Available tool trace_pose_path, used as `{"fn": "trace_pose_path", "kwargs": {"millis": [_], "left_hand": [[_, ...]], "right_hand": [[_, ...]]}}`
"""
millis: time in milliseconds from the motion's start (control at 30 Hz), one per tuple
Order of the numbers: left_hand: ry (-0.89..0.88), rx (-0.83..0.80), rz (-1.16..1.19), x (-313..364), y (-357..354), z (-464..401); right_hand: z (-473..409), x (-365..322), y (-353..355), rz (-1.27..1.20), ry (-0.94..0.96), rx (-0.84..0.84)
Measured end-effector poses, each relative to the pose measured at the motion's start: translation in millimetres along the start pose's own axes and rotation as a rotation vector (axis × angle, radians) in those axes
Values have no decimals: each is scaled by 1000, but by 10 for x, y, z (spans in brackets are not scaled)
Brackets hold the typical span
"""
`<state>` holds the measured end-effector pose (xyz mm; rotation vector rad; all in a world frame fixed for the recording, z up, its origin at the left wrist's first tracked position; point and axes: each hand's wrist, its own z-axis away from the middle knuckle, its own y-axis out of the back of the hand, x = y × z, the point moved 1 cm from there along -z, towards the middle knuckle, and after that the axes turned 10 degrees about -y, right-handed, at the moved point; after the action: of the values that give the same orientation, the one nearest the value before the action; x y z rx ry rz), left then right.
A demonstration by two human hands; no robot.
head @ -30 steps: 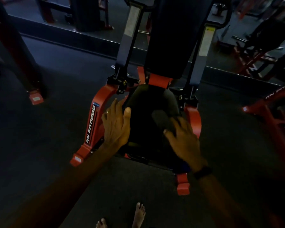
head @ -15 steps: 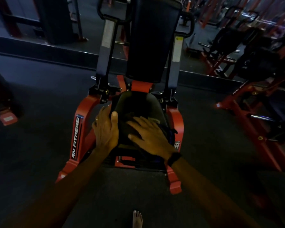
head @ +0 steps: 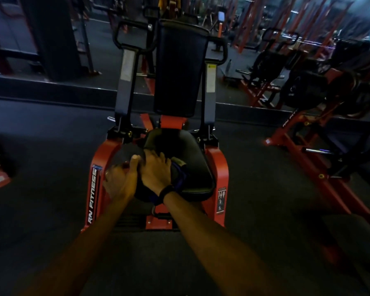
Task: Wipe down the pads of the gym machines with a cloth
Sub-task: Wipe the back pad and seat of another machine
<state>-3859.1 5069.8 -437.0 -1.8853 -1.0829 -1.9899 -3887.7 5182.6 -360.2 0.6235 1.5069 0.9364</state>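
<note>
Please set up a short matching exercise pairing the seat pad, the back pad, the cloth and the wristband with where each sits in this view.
Things:
1. seat pad
2. back pad
3. cloth
4. wristband

Places:
A. upright between the two handles
B. around the right wrist
C. low between the red frame sides
D. on the seat, under the right hand

Pairs: 1-C, 2-A, 3-D, 4-B
</note>
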Motion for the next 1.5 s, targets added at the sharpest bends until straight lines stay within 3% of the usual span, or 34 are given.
{"fn": "trace_pose_path", "kwargs": {"millis": [100, 267, 500, 667, 800, 1100, 1300, 1500], "left_hand": [[-33, -42, 180, 436, 200, 142], [-88, -113, 523, 1222, 406, 426], [-235, -146, 451, 1677, 546, 687], [-255, -122, 496, 1880, 614, 1075], [-225, -90, 572, 1969, 774, 1353], [-249, 280, 300, 1655, 1809, 1834], [-259, 473, 284, 1399, 2644, 2099], [-427, 567, 81, 1044, 3841, 2633]], "right_hand": [[37, -92, 169, -359, -31, -80], [187, -223, 513, -629, -9, -354], [315, -8, 1179, -460, 194, -463], [349, 166, 1643, -610, 177, -368], [329, 238, 1890, -631, 194, -544], [949, -467, 1378, -635, 357, -655], [1434, -1241, 1170, -623, 517, -747], [2186, -2209, 620, -595, 729, -864]]}}
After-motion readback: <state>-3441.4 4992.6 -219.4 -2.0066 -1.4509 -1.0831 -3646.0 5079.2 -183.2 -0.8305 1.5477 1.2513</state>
